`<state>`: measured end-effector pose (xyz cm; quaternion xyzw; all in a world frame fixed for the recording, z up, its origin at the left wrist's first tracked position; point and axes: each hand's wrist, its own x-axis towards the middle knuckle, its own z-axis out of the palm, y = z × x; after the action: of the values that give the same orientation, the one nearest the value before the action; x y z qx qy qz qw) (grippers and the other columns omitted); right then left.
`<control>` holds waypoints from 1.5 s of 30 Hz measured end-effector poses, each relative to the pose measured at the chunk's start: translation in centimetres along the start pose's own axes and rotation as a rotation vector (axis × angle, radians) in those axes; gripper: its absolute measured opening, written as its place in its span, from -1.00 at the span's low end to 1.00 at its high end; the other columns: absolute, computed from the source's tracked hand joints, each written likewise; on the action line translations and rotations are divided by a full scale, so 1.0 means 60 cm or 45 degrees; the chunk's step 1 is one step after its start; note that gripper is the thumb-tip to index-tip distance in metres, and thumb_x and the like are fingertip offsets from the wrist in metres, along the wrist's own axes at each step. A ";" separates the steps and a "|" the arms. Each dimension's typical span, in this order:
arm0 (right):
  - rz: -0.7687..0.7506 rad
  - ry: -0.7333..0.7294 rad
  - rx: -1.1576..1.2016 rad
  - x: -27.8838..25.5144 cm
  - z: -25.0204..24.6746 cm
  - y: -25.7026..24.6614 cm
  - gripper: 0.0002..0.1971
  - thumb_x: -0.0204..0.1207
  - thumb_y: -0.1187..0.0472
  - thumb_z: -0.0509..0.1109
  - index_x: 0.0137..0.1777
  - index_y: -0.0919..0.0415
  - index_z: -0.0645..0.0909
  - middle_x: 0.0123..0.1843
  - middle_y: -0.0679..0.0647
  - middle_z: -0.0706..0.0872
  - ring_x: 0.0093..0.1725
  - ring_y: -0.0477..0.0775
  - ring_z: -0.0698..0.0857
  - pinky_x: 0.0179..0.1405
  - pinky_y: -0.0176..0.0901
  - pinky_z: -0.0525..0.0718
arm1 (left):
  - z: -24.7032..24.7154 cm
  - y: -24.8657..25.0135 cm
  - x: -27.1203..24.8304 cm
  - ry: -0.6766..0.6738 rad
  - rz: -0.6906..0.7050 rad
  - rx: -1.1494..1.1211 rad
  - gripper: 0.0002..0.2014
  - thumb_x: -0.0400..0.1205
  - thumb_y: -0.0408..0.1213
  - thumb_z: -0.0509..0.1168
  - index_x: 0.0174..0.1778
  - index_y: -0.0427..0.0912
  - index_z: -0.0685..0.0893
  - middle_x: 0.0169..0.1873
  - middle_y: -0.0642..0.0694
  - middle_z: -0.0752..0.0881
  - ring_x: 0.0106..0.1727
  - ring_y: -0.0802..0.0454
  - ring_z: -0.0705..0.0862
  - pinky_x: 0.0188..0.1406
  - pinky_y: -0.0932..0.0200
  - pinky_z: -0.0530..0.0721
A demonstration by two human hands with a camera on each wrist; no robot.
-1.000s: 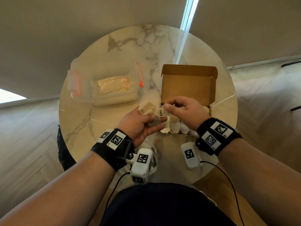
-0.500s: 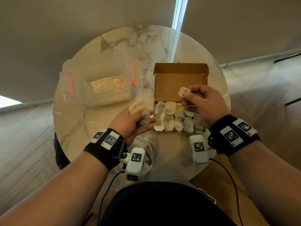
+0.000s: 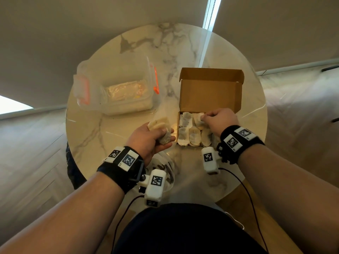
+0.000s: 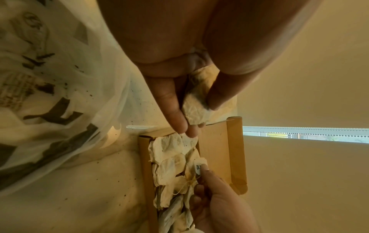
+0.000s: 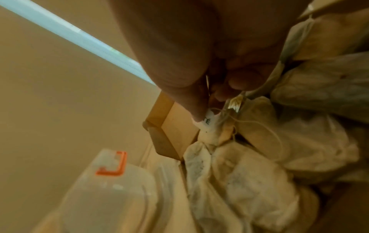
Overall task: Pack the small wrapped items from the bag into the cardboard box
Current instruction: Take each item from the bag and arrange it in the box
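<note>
Left hand (image 3: 146, 140) beside box (image 3: 209, 94), fingers curled round several tea bags (image 3: 161, 129), held clear of table (image 3: 102, 125). Right hand (image 3: 219, 120) inside box at far row, thumb and forefinger pinched on white tag (image 5: 207, 122) of one bag. Two rows of packed bags (image 3: 189, 136) lay in box. Plastic bag (image 4: 49, 94) lay near left wrist. Lidded tub (image 3: 117, 92) stood left of box.

head: looks steeply down from above at the round table (image 3: 88, 125), both forearms in view | left wrist: close under the palm, faces along the fingers to the cardboard box (image 4: 217, 151) | right wrist: very close, blurred, faces the same cardboard box (image 5: 175, 126) | shared: box interior appears in all three
</note>
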<state>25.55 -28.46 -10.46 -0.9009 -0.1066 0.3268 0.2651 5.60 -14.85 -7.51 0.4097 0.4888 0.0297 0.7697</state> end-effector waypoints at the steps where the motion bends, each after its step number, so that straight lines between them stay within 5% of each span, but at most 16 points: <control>1: 0.007 0.013 -0.094 0.007 0.005 -0.003 -0.81 0.59 -0.04 0.57 0.08 0.03 0.82 0.02 0.01 0.82 -0.07 0.04 0.71 -0.12 -0.16 0.62 | -0.003 -0.003 0.000 0.006 -0.001 0.003 -0.81 0.79 -0.49 0.28 0.27 -0.22 0.65 -0.04 -0.21 0.90 0.02 -0.18 0.89 -0.06 0.01 0.89; 6: 0.068 0.014 -0.284 0.028 0.026 -0.009 -0.78 0.50 -0.01 0.65 0.09 -0.02 0.79 0.03 0.01 0.81 0.01 0.09 0.75 0.01 -0.02 0.77 | -0.015 -0.017 0.001 0.018 -0.028 -0.004 -0.77 0.78 -0.51 0.28 0.32 -0.24 0.64 0.03 -0.26 0.89 0.04 -0.20 0.89 0.00 -0.02 0.88; 10: 0.148 0.029 -0.291 0.031 0.034 -0.001 -0.79 0.41 -0.06 0.67 -0.09 -0.01 0.77 -0.08 0.04 0.82 -0.07 0.13 0.78 -0.07 0.01 0.82 | -0.020 -0.024 0.003 0.009 -0.032 -0.007 -0.76 0.77 -0.50 0.30 0.34 -0.26 0.63 0.00 -0.24 0.88 0.03 -0.20 0.89 -0.01 -0.03 0.89; 16: 0.195 -0.028 -0.234 0.032 0.025 -0.004 -0.79 0.45 -0.01 0.65 -0.08 0.09 0.76 -0.09 0.09 0.82 -0.11 0.13 0.78 -0.16 -0.04 0.76 | -0.029 -0.022 0.005 0.012 -0.019 0.009 -0.76 0.75 -0.51 0.32 0.32 -0.25 0.65 0.01 -0.25 0.87 0.01 -0.18 0.90 0.02 -0.04 0.88; 20: 0.224 -0.036 -0.039 0.029 0.018 -0.008 -0.75 0.49 0.04 0.66 0.02 0.17 0.79 -0.06 0.13 0.85 -0.09 0.16 0.84 -0.06 0.05 0.84 | -0.034 -0.023 0.004 0.013 -0.029 0.003 -0.76 0.75 -0.51 0.31 0.32 -0.26 0.65 0.05 -0.29 0.86 0.02 -0.19 0.89 0.00 -0.03 0.88; 24: 0.223 0.006 0.260 0.016 0.032 -0.010 -0.81 0.48 0.12 0.70 -0.01 0.14 0.78 -0.14 0.11 0.89 -0.33 0.00 0.77 -0.32 -0.10 0.76 | -0.035 -0.021 0.004 0.027 -0.059 -0.045 -0.76 0.72 -0.53 0.28 0.28 -0.30 0.67 0.04 -0.33 0.85 0.02 -0.24 0.89 0.02 -0.05 0.89; 29: 0.043 0.099 -0.331 0.014 0.054 -0.015 -0.88 0.56 0.01 0.56 -0.16 -0.02 0.73 -0.17 0.00 0.81 -0.16 0.10 0.75 -0.24 -0.10 0.72 | -0.024 -0.017 0.003 -0.007 -0.074 -0.006 -0.76 0.75 -0.56 0.23 0.30 -0.33 0.67 0.06 -0.33 0.86 0.05 -0.24 0.90 -0.06 0.02 0.90; 33: -0.099 0.044 -0.412 0.005 0.045 -0.015 -0.83 0.65 -0.09 0.47 -0.04 -0.04 0.78 -0.21 -0.08 0.75 -0.23 -0.01 0.69 -0.39 -0.20 0.54 | -0.009 -0.011 0.002 -0.033 -0.047 -0.001 -0.78 0.73 -0.54 0.32 0.26 -0.30 0.71 0.08 -0.31 0.87 0.04 -0.17 0.89 -0.21 0.13 0.86; 36: -0.280 -0.040 -0.159 -0.025 0.022 -0.022 -0.66 0.70 -0.24 0.35 -0.12 -0.02 0.71 -0.25 -0.06 0.73 -0.24 -0.04 0.69 -0.34 -0.17 0.55 | 0.008 -0.004 0.005 -0.041 -0.022 -0.057 -0.79 0.72 -0.54 0.35 0.25 -0.29 0.72 0.00 -0.23 0.88 -0.04 -0.08 0.90 -0.22 0.14 0.85; 39: -0.366 -0.230 0.263 -0.071 0.001 -0.032 -0.66 0.63 -0.26 0.44 -0.11 0.00 0.77 -0.19 0.04 0.82 -0.23 -0.04 0.75 -0.22 -0.04 0.77 | 0.032 0.000 0.010 -0.068 0.033 -0.082 -0.75 0.70 -0.51 0.40 0.29 -0.27 0.75 0.06 -0.26 0.89 0.05 -0.13 0.90 -0.09 0.08 0.86; 45: -0.368 -0.222 0.544 -0.095 -0.001 -0.012 -0.87 0.58 0.23 0.62 0.05 0.24 0.78 -0.06 0.21 0.87 -0.11 0.13 0.86 -0.07 0.03 0.90 | 0.070 0.006 0.010 -0.118 0.035 -0.026 -0.79 0.73 -0.45 0.35 0.24 -0.21 0.77 -0.08 -0.17 0.90 -0.03 -0.08 0.89 -0.07 0.09 0.88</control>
<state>21.25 -29.95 -6.99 -0.7683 -0.1850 0.3771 0.4829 9.30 -16.86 -6.92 0.4093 0.4465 0.0263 0.7952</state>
